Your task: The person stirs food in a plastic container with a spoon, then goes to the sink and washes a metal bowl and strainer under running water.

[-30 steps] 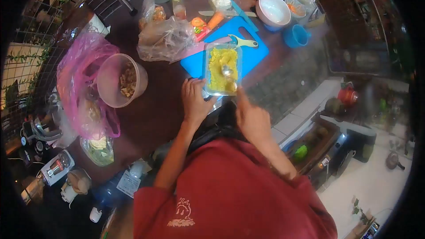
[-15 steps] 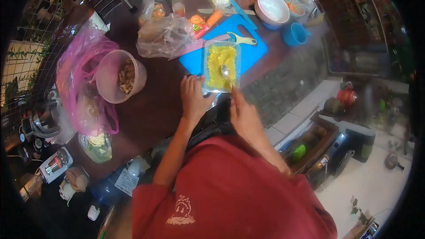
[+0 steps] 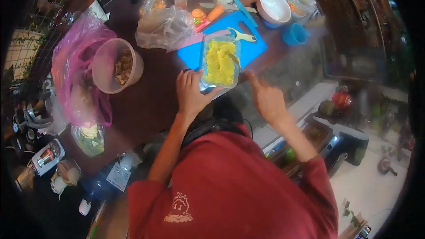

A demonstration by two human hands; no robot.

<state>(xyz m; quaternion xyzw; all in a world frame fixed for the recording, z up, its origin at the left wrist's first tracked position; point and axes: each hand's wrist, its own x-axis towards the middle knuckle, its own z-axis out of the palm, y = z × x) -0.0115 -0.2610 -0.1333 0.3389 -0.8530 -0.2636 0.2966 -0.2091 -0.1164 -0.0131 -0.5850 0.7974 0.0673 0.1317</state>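
- Head view: the left hand (image 3: 191, 94), partly open, braces the plastic container (image 3: 205, 67) at 7 o'clock.
- The right hand (image 3: 269, 102), at 4 o'clock, is mostly closed on the spoon (image 3: 236, 59), which dips into yellow mash (image 3: 218, 64).
- The container overlaps the blue cutting board (image 3: 256, 44); the peeler (image 3: 244, 36) lies at 1 o'clock.
- Apparent step: working the mash; another stroke calls for a steady container.

A passage is left over the worktop (image 3: 146, 106) between the round tub (image 3: 117, 66) and the left hand (image 3: 190, 92). The blue board's (image 3: 250, 51) near side is obstructed by the food container (image 3: 220, 63).
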